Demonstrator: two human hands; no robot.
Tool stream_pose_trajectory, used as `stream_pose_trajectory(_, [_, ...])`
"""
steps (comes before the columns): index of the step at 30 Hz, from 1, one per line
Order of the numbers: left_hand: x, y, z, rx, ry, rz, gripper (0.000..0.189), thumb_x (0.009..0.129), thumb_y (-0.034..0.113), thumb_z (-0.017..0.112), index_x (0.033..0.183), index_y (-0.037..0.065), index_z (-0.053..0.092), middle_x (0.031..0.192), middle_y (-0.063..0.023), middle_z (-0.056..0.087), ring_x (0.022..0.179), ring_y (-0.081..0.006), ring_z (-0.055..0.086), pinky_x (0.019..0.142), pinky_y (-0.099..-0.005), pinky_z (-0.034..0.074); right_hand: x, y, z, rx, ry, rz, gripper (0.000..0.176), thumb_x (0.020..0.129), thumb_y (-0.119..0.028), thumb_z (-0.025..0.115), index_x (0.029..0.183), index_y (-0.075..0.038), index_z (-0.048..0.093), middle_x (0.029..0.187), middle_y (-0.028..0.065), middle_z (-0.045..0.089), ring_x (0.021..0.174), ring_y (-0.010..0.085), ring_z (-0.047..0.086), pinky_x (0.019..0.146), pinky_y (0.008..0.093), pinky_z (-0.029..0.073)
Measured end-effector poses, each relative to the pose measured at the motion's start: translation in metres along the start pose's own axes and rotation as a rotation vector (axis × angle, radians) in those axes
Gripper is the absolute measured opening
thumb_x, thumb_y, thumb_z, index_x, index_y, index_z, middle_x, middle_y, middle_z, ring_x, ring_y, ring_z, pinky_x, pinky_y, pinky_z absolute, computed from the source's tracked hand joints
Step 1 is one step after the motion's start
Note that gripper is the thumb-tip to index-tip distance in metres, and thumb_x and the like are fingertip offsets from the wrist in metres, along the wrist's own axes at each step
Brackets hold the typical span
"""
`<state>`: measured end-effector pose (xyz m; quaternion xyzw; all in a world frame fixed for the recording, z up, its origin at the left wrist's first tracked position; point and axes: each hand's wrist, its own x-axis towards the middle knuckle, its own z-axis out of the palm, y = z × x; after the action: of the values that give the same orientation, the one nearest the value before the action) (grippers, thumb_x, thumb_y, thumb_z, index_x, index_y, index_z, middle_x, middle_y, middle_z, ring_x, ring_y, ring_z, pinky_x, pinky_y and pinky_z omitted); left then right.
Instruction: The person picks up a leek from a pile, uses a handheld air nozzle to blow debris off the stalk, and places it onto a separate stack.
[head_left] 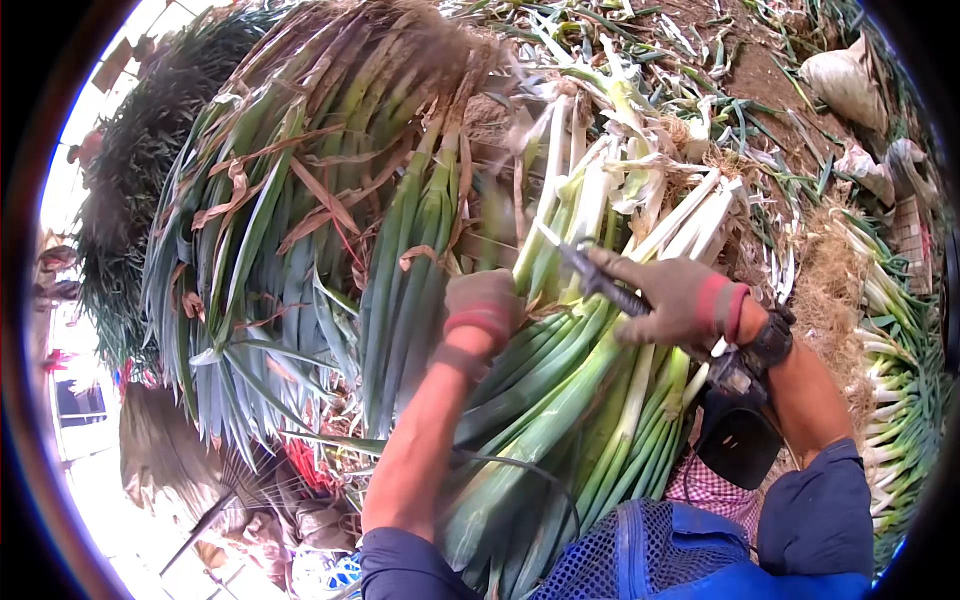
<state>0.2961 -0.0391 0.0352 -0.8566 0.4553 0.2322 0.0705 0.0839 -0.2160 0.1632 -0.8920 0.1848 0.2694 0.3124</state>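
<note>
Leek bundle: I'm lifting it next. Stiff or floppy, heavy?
Probably heavy: the leek bundle holds many thick stalks. The white shanks look fairly stiff; the long green leaves droop, so likely floppy.

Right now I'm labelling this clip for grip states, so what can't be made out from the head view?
Head view only:
1. Left hand: fingers buried among the leeks, grip hidden.
2. Tool in the right hand: motion-blurred, tip lost against pale stalks.
3. Black object below the right wrist: partly behind the forearm, unidentifiable.
4. Left edge of the picture: washed out by glare, cut by the lens rim.
</note>
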Motion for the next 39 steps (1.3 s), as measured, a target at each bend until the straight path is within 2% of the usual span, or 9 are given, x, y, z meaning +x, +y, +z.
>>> stream_pose_trajectory(2, [-0.006, 0.006, -0.002, 0.057, 0.088, 0.093, 0.024, 0.087, 0.031, 0.076, 0.097, 0.012, 0.086, 0.089, -0.0169, 0.081, 0.084, -0.0374, 0.080, 0.080, -0.0501, 0.060, 0.000, -0.007, 0.002, -0.067, 0.070, -0.101, 0.107, 0.088, -0.051, 0.080, 0.175, -0.021, 0.026, 0.106, 0.0285, 0.076, 0.097, 0.0475, 0.075, 0.092, 0.0514, 0.058])
stream_pose_trajectory(4, [-0.014, 0.011, -0.003, 0.065, 0.098, 0.070, 0.022, 0.085, 0.030, 0.078, 0.095, 0.012, 0.085, 0.087, -0.0165, 0.080, 0.083, -0.0379, 0.079, 0.077, -0.0501, 0.059, 0.003, -0.015, -0.011, 0.002, 0.059, 0.157, 0.108, 0.089, -0.051, 0.080, 0.176, -0.022, 0.024, 0.111, 0.0327, 0.074, 0.101, 0.0483, 0.075, 0.095, 0.0502, 0.058])
stream_pose_trajectory(10, [-0.030, 0.017, -0.002, 0.047, 0.034, 0.252, 0.021, 0.085, 0.028, 0.075, 0.092, 0.010, 0.084, 0.086, -0.0189, 0.079, 0.080, -0.0402, 0.078, 0.075, -0.0511, 0.059, 0.017, 0.000, 0.002, 0.065, 0.036, -0.084, 0.107, 0.086, -0.052, 0.081, 0.174, -0.019, 0.030, 0.098, 0.0250, 0.076, 0.097, 0.0448, 0.076, 0.089, 0.0492, 0.058])
stream_pose_trajectory(14, [-0.028, 0.014, 0.000, -0.036, 0.007, 0.228, 0.024, 0.087, 0.028, 0.074, 0.092, 0.005, 0.081, 0.087, -0.0207, 0.078, 0.082, -0.0407, 0.077, 0.077, -0.0503, 0.059, 0.038, -0.016, -0.005, 0.069, 0.134, 0.139, 0.109, 0.087, -0.052, 0.081, 0.176, -0.020, 0.026, 0.111, 0.0291, 0.075, 0.106, 0.0454, 0.075, 0.098, 0.0440, 0.056])
stream_pose_trajectory(17, [-0.031, -0.016, -0.008, -0.393, -0.037, 0.182, 0.034, 0.089, 0.033, 0.077, 0.104, 0.002, 0.080, 0.093, -0.0255, 0.076, 0.087, -0.0401, 0.076, 0.082, -0.0482, 0.060, 0.057, -0.033, 0.011, 0.145, 0.217, -0.165, 0.109, 0.087, -0.049, 0.082, 0.175, -0.018, 0.026, 0.107, 0.0271, 0.076, 0.102, 0.0453, 0.076, 0.096, 0.0452, 0.057])
stream_pose_trajectory(22, [-0.025, -0.057, -0.034, -1.029, -0.004, -0.010, 0.029, 0.101, 0.016, 0.076, 0.123, -0.003, 0.079, 0.105, -0.0082, 0.082, 0.096, -0.0136, 0.073, 0.089, -0.0311, 0.058, 0.094, -0.056, 0.007, 0.180, 0.207, 0.017, 0.105, 0.090, -0.049, 0.079, 0.175, -0.018, 0.026, 0.113, 0.0285, 0.076, 0.104, 0.0460, 0.076, 0.097, 0.0485, 0.057])
stream_pose_trajectory(30, [0.055, -0.109, -0.037, -0.635, 0.538, -0.056, 0.034, 0.098, 0.024, 0.077, 0.124, 0.001, 0.079, 0.115, -0.0167, 0.083, 0.105, -0.0237, 0.080, 0.095, -0.0338, 0.059, 0.144, -0.071, 0.001, 0.250, 0.160, -0.003, 0.106, 0.091, -0.051, 0.079, 0.173, -0.009, 0.028, 0.117, 0.0293, 0.075, 0.108, 0.0440, 0.075, 0.099, 0.0468, 0.057])
stream_pose_trajectory(34, [0.085, -0.093, -0.049, -0.351, 0.522, -0.089, 0.048, 0.100, 0.035, 0.072, 0.139, 0.006, 0.072, 0.131, -0.0205, 0.076, 0.120, -0.0392, 0.073, 0.106, -0.0429, 0.057, 0.157, -0.083, -0.031, 0.209, 0.153, 0.103, 0.097, 0.087, -0.041, 0.076, 0.169, -0.008, 0.036, 0.119, 0.0243, 0.078, 0.109, 0.0401, 0.076, 0.099, 0.0464, 0.058])
stream_pose_trajectory(39, [0.111, -0.075, -0.061, -0.131, 0.341, -0.236, 0.062, 0.096, 0.048, 0.075, 0.145, 0.010, 0.064, 0.146, -0.0179, 0.068, 0.128, -0.0387, 0.069, 0.107, -0.0493, 0.055, 0.235, -0.045, -0.063, 0.178, 0.344, 0.041, 0.083, 0.089, -0.041, 0.077, 0.160, -0.008, 0.049, 0.119, 0.0218, 0.077, 0.104, 0.0329, 0.077, 0.097, 0.0435, 0.059])
